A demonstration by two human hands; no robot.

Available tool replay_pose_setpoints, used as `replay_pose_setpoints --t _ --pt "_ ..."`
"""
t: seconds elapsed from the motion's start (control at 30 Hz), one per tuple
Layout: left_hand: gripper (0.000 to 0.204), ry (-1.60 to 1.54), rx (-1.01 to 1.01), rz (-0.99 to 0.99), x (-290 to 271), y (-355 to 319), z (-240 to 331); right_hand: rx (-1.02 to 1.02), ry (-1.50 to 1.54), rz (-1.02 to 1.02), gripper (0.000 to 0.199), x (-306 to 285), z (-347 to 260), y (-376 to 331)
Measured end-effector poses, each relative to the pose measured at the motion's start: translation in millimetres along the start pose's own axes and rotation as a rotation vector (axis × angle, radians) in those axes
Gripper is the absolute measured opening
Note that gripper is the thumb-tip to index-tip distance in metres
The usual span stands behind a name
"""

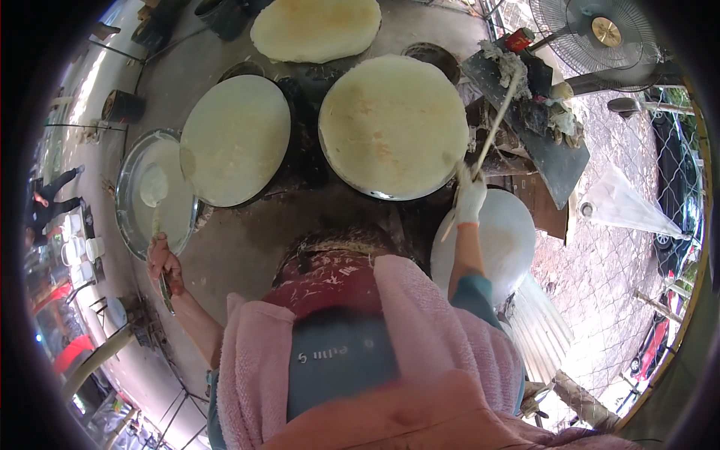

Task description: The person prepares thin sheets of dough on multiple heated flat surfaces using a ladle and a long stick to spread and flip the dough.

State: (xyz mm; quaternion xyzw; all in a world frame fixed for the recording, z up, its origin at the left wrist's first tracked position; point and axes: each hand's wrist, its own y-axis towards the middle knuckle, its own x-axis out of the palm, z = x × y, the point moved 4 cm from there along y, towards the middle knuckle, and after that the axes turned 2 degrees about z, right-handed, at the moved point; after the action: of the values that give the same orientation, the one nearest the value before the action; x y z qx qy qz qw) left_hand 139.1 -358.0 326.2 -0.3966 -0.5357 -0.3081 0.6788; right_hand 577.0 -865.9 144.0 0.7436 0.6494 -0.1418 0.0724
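At left, basin [123,214]: pale liquid [176,214] contained.
Ladle [154,186]: gripped by curled left hand [165,264].
Stick [498,124]: gripped by closed, gloved right hand [471,198].

We look down through a fisheye on the person's head, close above the pink towel [439,326]. Past it and farther off, we face the near edges of the round pans [386,196].

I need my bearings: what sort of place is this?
Probably a semi-outdoor flatbread kitchen: large pale rounds, a basin of whitish liquid with a ladle, and a wire fence.
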Motion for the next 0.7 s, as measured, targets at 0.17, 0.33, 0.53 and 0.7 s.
replay_pose_setpoints --t 0.17,0.33,0.53,0.7 --pt "0.030 -0.017 0.012 0.002 -2 6 12 0.219 0.345 -0.044 0.040 21 -1 -63" --pt "0.031 -0.039 -0.056 -0.084 9 20 22 0.038 0.185 -0.025 0.033 49 -35 -19" --pt "0.032 0.049 -0.019 -0.014 -10 32 70 -0.090 -0.227 -0.023 0.030 65 -115 1" --pt "0.027 0.242 0.038 0.015 -39 40 118 -0.343 -0.179 -0.135 0.033 114 -232 1"
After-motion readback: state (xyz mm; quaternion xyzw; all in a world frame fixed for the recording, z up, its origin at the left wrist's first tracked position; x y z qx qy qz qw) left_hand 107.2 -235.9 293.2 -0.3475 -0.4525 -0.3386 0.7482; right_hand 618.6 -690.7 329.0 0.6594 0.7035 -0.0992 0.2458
